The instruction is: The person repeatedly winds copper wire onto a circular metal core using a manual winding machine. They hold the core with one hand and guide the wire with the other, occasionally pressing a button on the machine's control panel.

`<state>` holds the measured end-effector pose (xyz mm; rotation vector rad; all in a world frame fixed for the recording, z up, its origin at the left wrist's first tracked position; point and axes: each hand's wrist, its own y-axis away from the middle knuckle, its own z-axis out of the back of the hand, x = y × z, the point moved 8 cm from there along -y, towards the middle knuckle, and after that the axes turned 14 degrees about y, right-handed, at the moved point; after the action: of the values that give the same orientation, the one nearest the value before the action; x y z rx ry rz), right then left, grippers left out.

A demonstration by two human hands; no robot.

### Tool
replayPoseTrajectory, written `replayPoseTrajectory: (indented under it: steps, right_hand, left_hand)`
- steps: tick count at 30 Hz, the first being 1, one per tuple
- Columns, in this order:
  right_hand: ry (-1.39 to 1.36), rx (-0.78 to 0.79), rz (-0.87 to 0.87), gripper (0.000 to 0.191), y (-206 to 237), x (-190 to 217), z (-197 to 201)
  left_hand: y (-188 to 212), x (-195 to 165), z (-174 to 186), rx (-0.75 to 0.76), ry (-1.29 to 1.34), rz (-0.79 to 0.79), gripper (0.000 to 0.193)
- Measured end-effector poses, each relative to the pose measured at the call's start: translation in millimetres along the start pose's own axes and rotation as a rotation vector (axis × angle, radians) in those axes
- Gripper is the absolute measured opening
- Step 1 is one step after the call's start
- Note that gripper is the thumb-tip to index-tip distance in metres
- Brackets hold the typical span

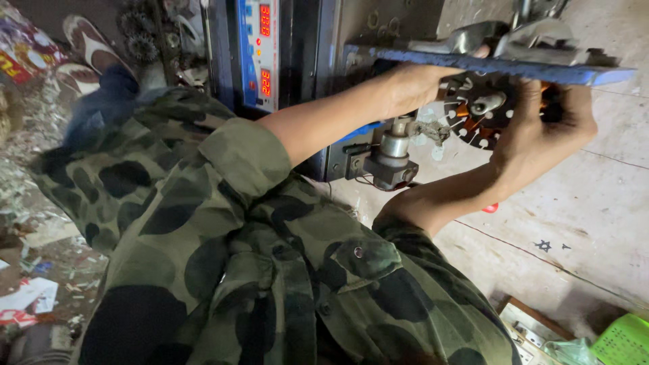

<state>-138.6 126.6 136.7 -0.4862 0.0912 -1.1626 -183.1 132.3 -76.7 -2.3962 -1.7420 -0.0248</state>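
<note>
A round black slotted metal disc with copper windings (pixel 481 116) sits under a flat blue metal bar (pixel 487 65), between both hands. A grey metal cylindrical spindle (pixel 394 145) stands left of the disc, below a blue control panel with red digit displays (pixel 257 51).

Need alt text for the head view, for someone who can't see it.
Both hands work at a round, slotted metal disc mounted under a blue machine plate: the right hand grips its edge, the left hand reaches behind. Camouflage sleeves fill the foreground; a red-digit control panel sits left.
</note>
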Motion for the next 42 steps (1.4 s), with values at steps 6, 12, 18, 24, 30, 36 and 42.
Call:
replayPoseTrajectory:
  steps: [6, 12, 18, 24, 30, 36, 42]
  right_hand:
    - [0.099, -0.058, 0.012, 0.016, 1, -2, -2]
    - [0.024, -0.079, -0.047, 0.013, -1, 3, -13]
    - [-0.214, -0.051, -0.156, 0.012, -1, 16, -24]
    - [-0.156, -0.052, -0.155, 0.014, -3, 22, -21]
    - [-0.108, 0.003, -0.219, 0.011, -12, 2, -26]
    - [0.158, -0.018, 0.219, 0.016, -5, 33, -6]
    - [0.128, 0.014, -0.095, 0.02, -8, 42, 3]
  left_hand:
    - [92, -52, -18, 0.01, -0.605, 0.421, 0.047]
    - [201, -216, 8, -0.18, -1.654, -0.159, 0.023]
    - [260, -261, 100, -0.558, -1.89, -0.391, 0.075]
    - [257, -245, 140, -0.526, -1.805, -0.233, 0.081]
    - [252, -264, 101, -0.488, -1.954, -0.212, 0.076]
    - [232, -275, 4, -0.553, -1.937, -0.495, 0.031]
    - [175, -161, -55, -0.09, -1.275, 0.058, 0.03]
